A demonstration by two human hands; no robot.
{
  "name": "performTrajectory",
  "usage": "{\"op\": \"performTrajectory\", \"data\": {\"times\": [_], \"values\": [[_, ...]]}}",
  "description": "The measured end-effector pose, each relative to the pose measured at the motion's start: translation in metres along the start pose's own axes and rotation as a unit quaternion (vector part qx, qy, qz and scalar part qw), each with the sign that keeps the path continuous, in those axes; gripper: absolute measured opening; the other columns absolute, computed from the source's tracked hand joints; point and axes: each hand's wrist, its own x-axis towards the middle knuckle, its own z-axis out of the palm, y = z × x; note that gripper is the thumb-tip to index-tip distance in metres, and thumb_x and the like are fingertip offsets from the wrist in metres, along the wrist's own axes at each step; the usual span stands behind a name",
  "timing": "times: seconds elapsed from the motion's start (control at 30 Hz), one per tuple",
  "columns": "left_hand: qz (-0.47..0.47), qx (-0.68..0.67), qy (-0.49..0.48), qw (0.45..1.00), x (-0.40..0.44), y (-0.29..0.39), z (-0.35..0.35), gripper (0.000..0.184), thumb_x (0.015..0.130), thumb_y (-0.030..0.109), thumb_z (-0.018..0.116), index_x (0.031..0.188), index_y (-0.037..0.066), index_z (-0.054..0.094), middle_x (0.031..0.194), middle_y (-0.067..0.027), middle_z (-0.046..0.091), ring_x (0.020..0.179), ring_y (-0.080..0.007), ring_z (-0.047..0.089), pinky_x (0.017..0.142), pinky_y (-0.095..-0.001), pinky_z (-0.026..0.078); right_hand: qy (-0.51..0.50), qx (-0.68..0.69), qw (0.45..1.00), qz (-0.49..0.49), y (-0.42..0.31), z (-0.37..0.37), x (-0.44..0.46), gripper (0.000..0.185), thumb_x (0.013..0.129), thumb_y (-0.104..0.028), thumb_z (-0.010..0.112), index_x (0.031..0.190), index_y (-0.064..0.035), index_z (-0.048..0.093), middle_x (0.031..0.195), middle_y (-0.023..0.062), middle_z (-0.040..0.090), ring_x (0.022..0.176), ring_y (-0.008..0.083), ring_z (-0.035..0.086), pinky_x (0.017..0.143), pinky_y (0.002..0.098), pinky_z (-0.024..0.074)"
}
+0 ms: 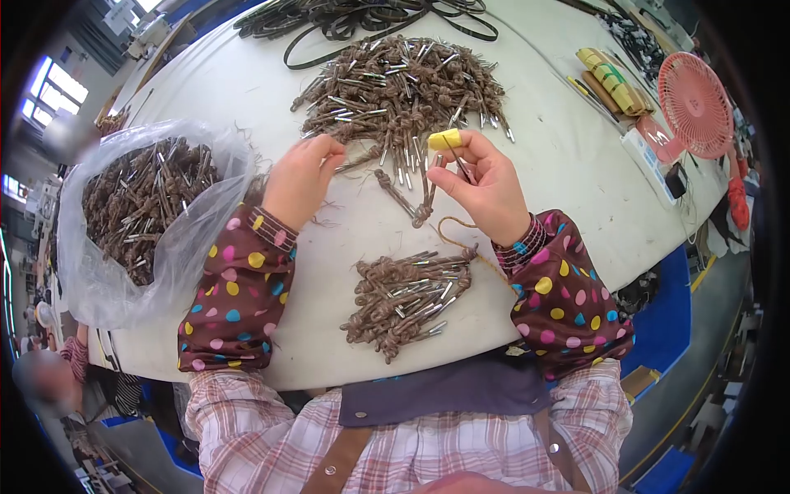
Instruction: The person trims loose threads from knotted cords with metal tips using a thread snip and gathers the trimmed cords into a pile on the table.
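Note:
My right hand (485,181), with yellow wrapping (444,139) on a finger, is closed on a brown knotted cord (422,212) with metal tips. The cord hangs down over the white table. A thin dark metal tool, perhaps snips (462,165), also sits in this hand. To the left, my left hand (300,177) is closed with thumb and fingertips together; what lies between them, if anything, is too small to make out. Behind both hands rises a large pile of knotted cords (395,82). A smaller pile of the same cords (407,300) lies nearer my body.
A clear plastic bag (107,300) full of knotted cords stands at the left. Black straps (329,49) lie at the back. On the right are a pink fan (695,103), a white power strip (650,169) and a yellow bundle (609,78). Loose fibres litter the tabletop (576,206).

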Motion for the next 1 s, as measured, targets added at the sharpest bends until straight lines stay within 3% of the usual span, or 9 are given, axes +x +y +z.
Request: {"op": "performTrajectory", "data": {"times": [0.1,0.23,0.3,0.4,0.43,0.57,0.7,0.83,1.0], "values": [[0.014,0.144,0.041,0.989,-0.017,-0.010,-0.012,0.025,0.079,0.012,0.063,0.103,0.009,0.056,0.106,-0.0066,0.060,0.099,-0.0280,0.054,0.084,-0.0377,0.044,-0.015,0.005,1.000,0.013,0.002,0.000,-0.001,0.028,0.080,-0.004,0.066,0.106,-0.0036,0.057,0.085,-0.0047,0.055,0.053,-0.0031,0.031,0.046,0.0132,0.0262],[0.112,0.000,-0.025,0.993,-0.037,0.023,-0.008,0.046,0.078,0.022,0.067,0.120,0.014,0.051,0.129,-0.0080,0.047,0.116,-0.0270,0.045,0.097,-0.0411,0.035,-0.033,-0.008,0.998,0.044,-0.006,0.005,-0.006,0.026,0.081,-0.002,0.065,0.106,-0.0029,0.057,0.088,-0.0037,0.055,0.066,-0.0008,0.042,0.056,0.0140,0.0337],[0.152,-0.043,-0.077,0.984,-0.045,0.033,0.006,0.055,0.079,0.029,0.066,0.129,0.018,0.044,0.138,-0.0107,0.036,0.128,-0.0281,0.034,0.104,-0.0455,0.027,-0.038,0.005,0.996,0.081,-0.012,0.008,-0.007,0.024,0.082,-0.002,0.063,0.105,-0.0022,0.057,0.089,-0.0032,0.054,0.074,0.0011,0.047,0.061,0.0150,0.0368],[0.156,-0.047,-0.072,0.984,-0.054,0.023,0.036,0.056,0.081,0.033,0.063,0.131,0.019,0.041,0.140,-0.0103,0.033,0.131,-0.0276,0.029,0.104,-0.0504,0.024,-0.033,-0.024,0.993,0.111,-0.010,0.010,-0.009,0.020,0.084,-0.003,0.061,0.103,-0.0021,0.057,0.087,-0.0034,0.054,0.069,0.0000,0.046,0.057,0.0146,0.0352],[0.154,-0.048,-0.065,0.985,-0.055,0.021,0.039,0.056,0.081,0.033,0.063,0.131,0.019,0.041,0.141,-0.0102,0.033,0.132,-0.0273,0.029,0.105,-0.0513,0.023,-0.030,-0.049,0.988,0.141,-0.012,0.010,-0.009,0.017,0.084,-0.006,0.062,0.100,-0.0036,0.057,0.079,-0.0056,0.053,0.059,-0.0017,0.040,0.050,0.0144,0.0298],[0.164,-0.050,-0.045,0.984,-0.058,0.018,0.042,0.052,0.082,0.034,0.062,0.129,0.024,0.043,0.141,-0.0078,0.032,0.132,-0.0254,0.028,0.104,-0.0525,0.024,-0.062,-0.059,0.984,0.157,-0.008,0.012,-0.010,0.016,0.083,-0.010,0.065,0.095,-0.0066,0.056,0.069,-0.0085,0.048,0.051,-0.0024,0.032,0.043,0.0155,0.0208],[0.235,-0.050,-0.036,0.970,-0.057,0.018,0.044,0.038,0.083,0.031,0.060,0.120,0.031,0.051,0.139,-0.0017,0.036,0.130,-0.0227,0.031,0.102,-0.0516,0.029,-0.109,-0.032,0.973,0.202,-0.006,0.012,-0.011,0.016,0.083,-0.009,0.063,0.096,-0.0064,0.054,0.066,-0.0089,0.046,0.048,-0.0023,0.030,0.041,0.0165,0.0188],[0.283,-0.100,-0.067,0.952,-0.055,0.013,0.045,0.024,0.085,0.029,0.058,0.108,0.030,0.061,0.133,-0.0020,0.044,0.128,-0.0223,0.035,0.101,-0.0499,0.031,-0.112,-0.044,0.971,0.206,-0.006,0.016,-0.011,0.013,0.082,-0.007,0.060,0.093,-0.0064,0.053,0.064,-0.0086,0.046,0.045,-0.0022,0.030,0.039,0.0168,0.0179],[0.287,-0.101,-0.062,0.950,-0.055,0.011,0.050,0.023,0.087,0.032,0.055,0.108,0.031,0.063,0.127,-0.0002,0.050,0.121,-0.0206,0.042,0.100,-0.0469,0.032,-0.116,-0.029,0.971,0.207,-0.002,0.015,-0.010,0.013,0.083,-0.009,0.061,0.093,-0.0060,0.052,0.061,-0.0096,0.043,0.044,-0.0019,0.029,0.039,0.0167,0.0177]]}}
